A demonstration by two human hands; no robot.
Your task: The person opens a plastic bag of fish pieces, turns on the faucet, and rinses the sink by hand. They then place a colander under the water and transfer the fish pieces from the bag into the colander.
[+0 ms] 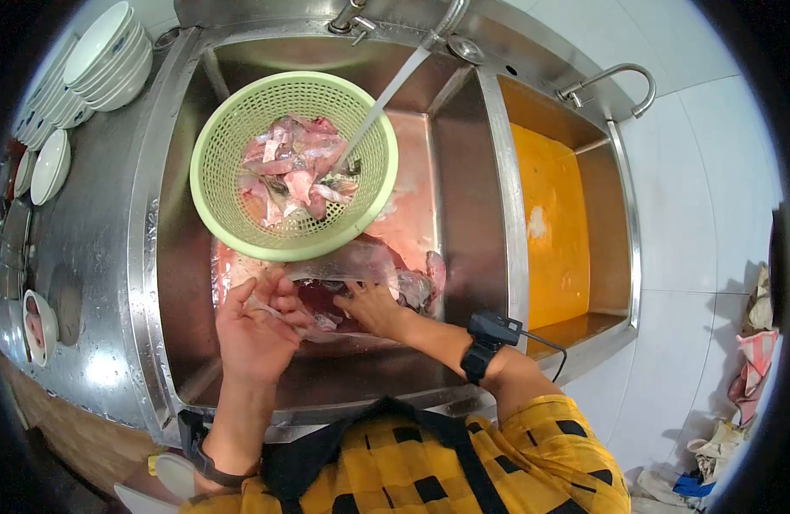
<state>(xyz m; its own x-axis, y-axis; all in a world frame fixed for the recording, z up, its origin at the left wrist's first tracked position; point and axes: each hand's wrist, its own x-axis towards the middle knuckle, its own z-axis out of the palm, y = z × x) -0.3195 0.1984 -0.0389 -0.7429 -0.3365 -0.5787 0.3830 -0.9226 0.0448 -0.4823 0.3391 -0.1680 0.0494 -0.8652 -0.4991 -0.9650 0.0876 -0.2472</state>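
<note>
A clear plastic bag (360, 261) with raw fish pieces (422, 287) in and around it lies low in the sink, partly behind the colander. At its left end, my left hand (259, 324) is closed on the film with curled fingers. My right hand (371, 307) reaches in from the right, its fingers gripping the bag near the opening; their tips are partly hidden. Just beyond both hands, a pale green colander (208, 184) holds several cut pieces of raw fish (296, 167). Water (382, 107) runs from the tap into the colander.
Both hands work inside a metal sink (468, 197) with reddish water at its bottom. To the right, a second basin (556, 214) holds orange liquid. Stacked white bowls (112, 64) stand on the left counter (95, 231), with a small bowl of meat (40, 330) nearer me.
</note>
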